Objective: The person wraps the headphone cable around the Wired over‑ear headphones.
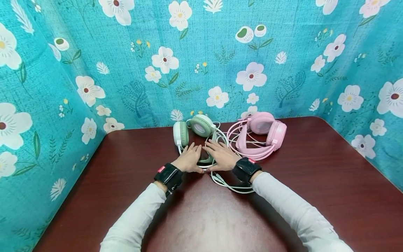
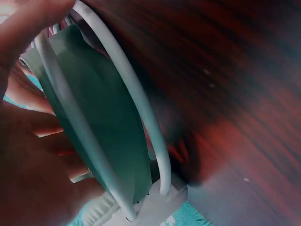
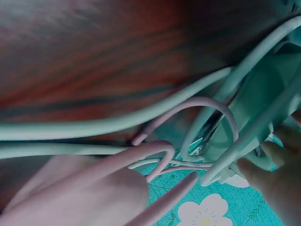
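Observation:
Green-and-white headphones point(image 1: 202, 125) lie on the table with their ear cups toward the back curtain. My left hand point(image 1: 188, 158) and right hand point(image 1: 221, 156) are over the near side of their headband, fingers extended forward and thumbs pointing toward each other. In the left wrist view, the green band point(image 2: 101, 101) runs between two white tubes, with my thumb at its upper end and my fingers along its left side. At the right edge of the right wrist view, my right fingers point(image 3: 268, 172) are beside the green headband.
Pink headphones point(image 1: 262, 123) lie just right of the green pair, their looped cables close together. A pale cable with plugs point(image 1: 231, 187) curls on the dark red table point(image 1: 126, 182) near my right wrist. A blue floral curtain point(image 1: 201, 70) surrounds the back and sides.

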`<control>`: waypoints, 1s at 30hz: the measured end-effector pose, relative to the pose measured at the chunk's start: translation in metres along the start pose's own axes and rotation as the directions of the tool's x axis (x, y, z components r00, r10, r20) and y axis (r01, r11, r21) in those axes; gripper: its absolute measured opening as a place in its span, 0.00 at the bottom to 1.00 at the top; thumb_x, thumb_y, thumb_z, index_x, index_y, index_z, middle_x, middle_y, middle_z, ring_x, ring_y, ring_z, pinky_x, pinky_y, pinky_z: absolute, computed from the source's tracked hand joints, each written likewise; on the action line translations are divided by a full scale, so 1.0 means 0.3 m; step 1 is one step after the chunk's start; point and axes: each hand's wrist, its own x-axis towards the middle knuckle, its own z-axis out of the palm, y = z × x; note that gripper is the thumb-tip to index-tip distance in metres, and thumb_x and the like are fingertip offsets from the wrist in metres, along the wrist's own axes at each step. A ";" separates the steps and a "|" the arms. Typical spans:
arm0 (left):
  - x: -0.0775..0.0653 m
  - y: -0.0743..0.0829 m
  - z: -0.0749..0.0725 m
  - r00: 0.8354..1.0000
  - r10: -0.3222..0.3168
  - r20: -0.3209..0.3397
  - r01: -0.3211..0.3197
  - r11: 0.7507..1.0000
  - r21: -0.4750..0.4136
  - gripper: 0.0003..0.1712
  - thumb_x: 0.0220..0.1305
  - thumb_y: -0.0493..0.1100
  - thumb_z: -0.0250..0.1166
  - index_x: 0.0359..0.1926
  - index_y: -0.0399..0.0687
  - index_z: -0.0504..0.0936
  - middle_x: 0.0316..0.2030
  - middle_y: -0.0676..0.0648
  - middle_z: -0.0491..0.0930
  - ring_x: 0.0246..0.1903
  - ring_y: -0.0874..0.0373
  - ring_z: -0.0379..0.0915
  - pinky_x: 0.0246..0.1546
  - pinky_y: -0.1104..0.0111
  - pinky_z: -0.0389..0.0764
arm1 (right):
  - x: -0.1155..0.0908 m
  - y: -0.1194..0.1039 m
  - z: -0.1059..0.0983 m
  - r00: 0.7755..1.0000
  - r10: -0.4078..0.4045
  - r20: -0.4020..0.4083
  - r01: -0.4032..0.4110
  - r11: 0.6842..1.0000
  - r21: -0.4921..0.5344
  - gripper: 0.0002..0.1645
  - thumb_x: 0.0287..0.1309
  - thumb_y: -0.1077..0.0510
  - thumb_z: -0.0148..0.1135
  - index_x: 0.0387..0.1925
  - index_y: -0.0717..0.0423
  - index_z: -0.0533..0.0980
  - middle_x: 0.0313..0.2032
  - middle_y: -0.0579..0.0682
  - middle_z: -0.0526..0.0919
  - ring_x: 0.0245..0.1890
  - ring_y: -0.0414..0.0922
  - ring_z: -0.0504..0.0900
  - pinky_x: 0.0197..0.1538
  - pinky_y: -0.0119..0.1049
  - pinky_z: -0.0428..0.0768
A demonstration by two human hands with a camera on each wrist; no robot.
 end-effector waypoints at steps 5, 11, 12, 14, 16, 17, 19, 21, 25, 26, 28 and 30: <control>0.036 0.020 0.005 0.997 -0.002 0.071 -0.002 0.998 0.064 0.31 0.58 0.47 0.75 0.57 0.34 0.79 0.61 0.35 0.77 0.66 0.39 0.70 0.69 0.47 0.68 | 0.026 -0.004 0.003 0.998 0.006 0.058 -0.003 0.999 -0.047 0.35 0.52 0.46 0.74 0.56 0.63 0.79 0.66 0.66 0.73 0.74 0.64 0.64 0.68 0.63 0.69; 0.048 0.032 -0.001 0.995 0.005 0.103 -0.010 0.999 0.053 0.18 0.57 0.44 0.76 0.44 0.38 0.83 0.49 0.39 0.82 0.49 0.46 0.79 0.53 0.53 0.80 | 0.030 -0.013 0.008 0.995 -0.095 0.010 0.095 0.981 -0.170 0.24 0.50 0.47 0.75 0.45 0.58 0.84 0.52 0.58 0.82 0.64 0.57 0.75 0.54 0.55 0.80; 0.049 0.032 -0.003 0.994 0.000 0.109 -0.006 0.999 0.054 0.19 0.57 0.45 0.76 0.44 0.38 0.83 0.47 0.40 0.82 0.47 0.47 0.79 0.52 0.53 0.80 | 0.030 -0.015 0.010 0.994 -0.113 -0.002 0.111 0.976 -0.187 0.22 0.50 0.48 0.75 0.43 0.57 0.85 0.50 0.56 0.82 0.60 0.55 0.77 0.51 0.53 0.82; 0.052 0.030 -0.008 0.993 -0.008 0.115 0.000 0.998 0.067 0.19 0.56 0.45 0.77 0.43 0.40 0.83 0.43 0.43 0.83 0.42 0.51 0.78 0.50 0.55 0.80 | 0.030 -0.017 0.013 0.989 -0.148 -0.029 0.139 0.970 -0.200 0.20 0.49 0.50 0.76 0.42 0.56 0.85 0.45 0.54 0.83 0.53 0.51 0.78 0.46 0.48 0.83; 0.054 0.027 -0.010 0.993 -0.014 0.118 0.004 0.997 0.083 0.19 0.54 0.46 0.77 0.42 0.41 0.82 0.40 0.44 0.83 0.39 0.54 0.76 0.47 0.57 0.79 | 0.030 -0.019 0.018 0.982 -0.183 -0.054 0.170 0.967 -0.189 0.18 0.48 0.52 0.77 0.40 0.56 0.86 0.41 0.52 0.84 0.48 0.49 0.78 0.45 0.44 0.82; 0.054 0.026 -0.011 0.993 -0.015 0.120 0.004 0.996 0.086 0.19 0.54 0.47 0.77 0.41 0.41 0.82 0.39 0.45 0.83 0.38 0.55 0.76 0.46 0.57 0.79 | 0.029 -0.020 0.020 0.978 -0.199 -0.064 0.185 0.965 -0.185 0.18 0.48 0.52 0.77 0.40 0.56 0.86 0.40 0.52 0.84 0.47 0.49 0.78 0.44 0.43 0.83; 0.053 0.024 -0.008 0.993 -0.010 0.117 0.000 0.996 0.090 0.19 0.53 0.49 0.78 0.39 0.42 0.83 0.38 0.45 0.84 0.37 0.55 0.76 0.45 0.58 0.78 | 0.027 -0.020 0.024 0.970 -0.230 -0.075 0.214 0.961 -0.175 0.18 0.48 0.53 0.77 0.40 0.57 0.85 0.38 0.51 0.84 0.45 0.48 0.78 0.45 0.39 0.82; 0.049 0.023 -0.004 0.995 -0.002 0.102 -0.006 0.997 0.082 0.20 0.52 0.51 0.79 0.38 0.43 0.83 0.37 0.46 0.85 0.38 0.55 0.77 0.44 0.58 0.77 | 0.023 -0.019 0.023 0.967 -0.243 -0.077 0.228 0.960 -0.164 0.17 0.50 0.53 0.76 0.40 0.58 0.85 0.37 0.51 0.85 0.44 0.48 0.78 0.45 0.38 0.82; 0.032 0.024 -0.001 0.999 0.013 0.041 -0.016 0.998 0.066 0.23 0.48 0.54 0.81 0.35 0.43 0.84 0.35 0.45 0.86 0.41 0.50 0.80 0.45 0.56 0.75 | 0.017 -0.020 -0.001 0.967 -0.239 -0.090 0.225 0.964 -0.143 0.17 0.52 0.51 0.75 0.40 0.57 0.85 0.36 0.50 0.84 0.42 0.47 0.78 0.42 0.37 0.82; 0.027 0.026 -0.003 0.999 0.015 0.033 -0.017 0.997 0.069 0.23 0.47 0.54 0.81 0.34 0.43 0.84 0.35 0.45 0.85 0.41 0.49 0.81 0.47 0.55 0.75 | 0.016 -0.021 -0.009 0.967 -0.238 -0.096 0.224 0.965 -0.137 0.16 0.52 0.51 0.75 0.40 0.57 0.85 0.36 0.50 0.83 0.42 0.47 0.78 0.41 0.37 0.82; 0.016 0.028 -0.010 1.000 0.022 0.018 -0.023 0.996 0.084 0.21 0.47 0.52 0.81 0.33 0.42 0.84 0.35 0.44 0.85 0.42 0.47 0.81 0.49 0.53 0.75 | 0.017 -0.023 -0.025 0.965 -0.240 -0.109 0.226 0.966 -0.127 0.16 0.53 0.52 0.74 0.39 0.58 0.84 0.35 0.50 0.83 0.41 0.47 0.78 0.41 0.37 0.81; 0.004 0.029 -0.019 0.999 0.031 0.016 -0.033 0.994 0.103 0.19 0.49 0.49 0.81 0.31 0.42 0.83 0.33 0.43 0.84 0.41 0.46 0.80 0.49 0.52 0.76 | 0.019 -0.026 -0.037 0.963 -0.242 -0.119 0.230 0.967 -0.110 0.14 0.54 0.53 0.74 0.37 0.58 0.84 0.34 0.50 0.82 0.41 0.46 0.79 0.40 0.36 0.81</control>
